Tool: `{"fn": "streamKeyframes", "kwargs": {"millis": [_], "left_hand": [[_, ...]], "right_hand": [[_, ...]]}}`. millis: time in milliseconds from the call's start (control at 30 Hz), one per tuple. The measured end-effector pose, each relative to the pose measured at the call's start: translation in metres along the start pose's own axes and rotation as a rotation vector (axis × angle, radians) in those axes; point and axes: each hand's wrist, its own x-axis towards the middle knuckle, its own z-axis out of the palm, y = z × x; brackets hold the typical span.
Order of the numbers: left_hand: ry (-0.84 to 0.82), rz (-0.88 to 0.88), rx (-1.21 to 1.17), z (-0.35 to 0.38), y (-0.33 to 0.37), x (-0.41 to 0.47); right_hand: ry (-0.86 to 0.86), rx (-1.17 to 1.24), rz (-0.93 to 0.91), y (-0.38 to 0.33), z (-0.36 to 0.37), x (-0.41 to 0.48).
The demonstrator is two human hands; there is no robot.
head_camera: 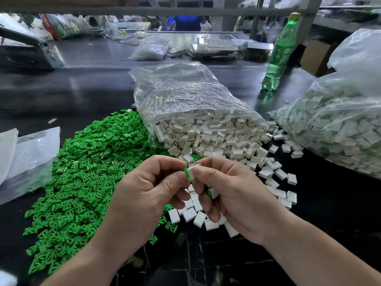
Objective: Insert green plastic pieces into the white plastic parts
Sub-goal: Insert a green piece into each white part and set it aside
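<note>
Pinching a white part (pixel 194 169) in our right hand (pixel 233 195), we press a green piece (pixel 187 172) in with our left hand (pixel 144 195), just before the open bag (pixel 185 104).

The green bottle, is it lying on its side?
No, the green bottle stands upright on the dark table, cap on top.

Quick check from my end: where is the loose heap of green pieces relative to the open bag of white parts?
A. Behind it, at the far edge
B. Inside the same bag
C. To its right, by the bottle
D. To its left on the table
D: the green pieces lie heaped on the dark table left of the open bag of white parts; the bottle stands off to the right.
</note>
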Motion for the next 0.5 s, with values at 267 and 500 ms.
{"fn": "streamKeyframes", "kwargs": {"millis": [267,500], "left_hand": [[0.049,0.070,0.061,0.0018,0.0022,-0.0029],[0.064,0.121,0.140,0.0057,0.0051,-0.0055]], "right_hand": [[0.036,-0.016,-0.040,-0.0007,0.0005,-0.0003],[0.042,-0.020,-0.064,0.0017,0.0009,-0.0008]]}}
